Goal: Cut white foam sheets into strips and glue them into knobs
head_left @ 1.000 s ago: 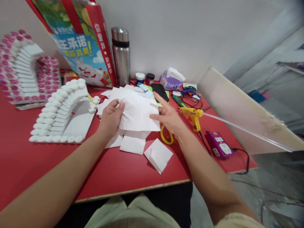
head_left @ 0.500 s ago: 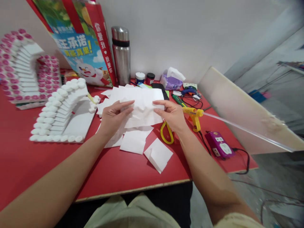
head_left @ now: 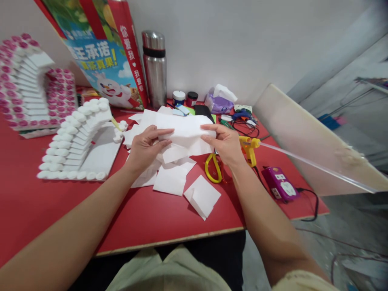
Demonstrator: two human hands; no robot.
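Note:
A white sheet of paper (head_left: 186,131) is held just above the red table (head_left: 157,218), folded over along its length. My left hand (head_left: 144,148) pinches its left end between thumb and fingers. My right hand (head_left: 226,143) grips its right end the same way. Under the sheet lie several more white paper pieces (head_left: 171,178), one small folded square (head_left: 202,197) nearest to me. Yellow-handled scissors (head_left: 212,167) lie just below my right hand.
A yellow glue gun (head_left: 249,148) and purple power strip (head_left: 279,184) lie to the right. White stepped model (head_left: 80,141), pink-dotted model (head_left: 28,85), steel flask (head_left: 154,68), printed bag (head_left: 103,60), small jars, tissue pack (head_left: 220,101) and cables stand behind. A pale board (head_left: 306,137) leans at right.
Both hands have closed on the sheet's ends, lifted it a little and folded it over; one second ago my right hand was spread flat against it.

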